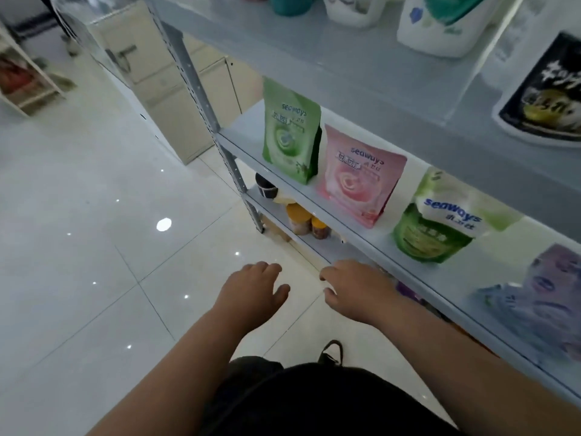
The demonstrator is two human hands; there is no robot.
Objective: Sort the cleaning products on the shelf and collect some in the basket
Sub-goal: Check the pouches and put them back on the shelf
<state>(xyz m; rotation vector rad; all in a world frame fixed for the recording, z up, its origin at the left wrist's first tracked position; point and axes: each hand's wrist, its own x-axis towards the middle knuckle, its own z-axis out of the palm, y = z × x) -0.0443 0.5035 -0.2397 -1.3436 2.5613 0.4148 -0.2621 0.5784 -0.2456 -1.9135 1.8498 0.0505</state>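
Held nothing in the fingers of the left hand, spread and relaxed above the floor tiles. Held nothing either in the fingers of the right hand, apart and loosely bent, near the front lip of the lower shelf. Judged the step as a reach toward stock, best done by taking 1 pouch at a time, pinching near the top seal and supporting the soft base, without knocking neighbours over. Found 4 pouches on the middle shelf: green pouch, pink pouch and green-and-white pouch, all 3 marked "seaways", smaller print too blurred to read, likewise the purple pouch. Saw no basket anywhere in view.
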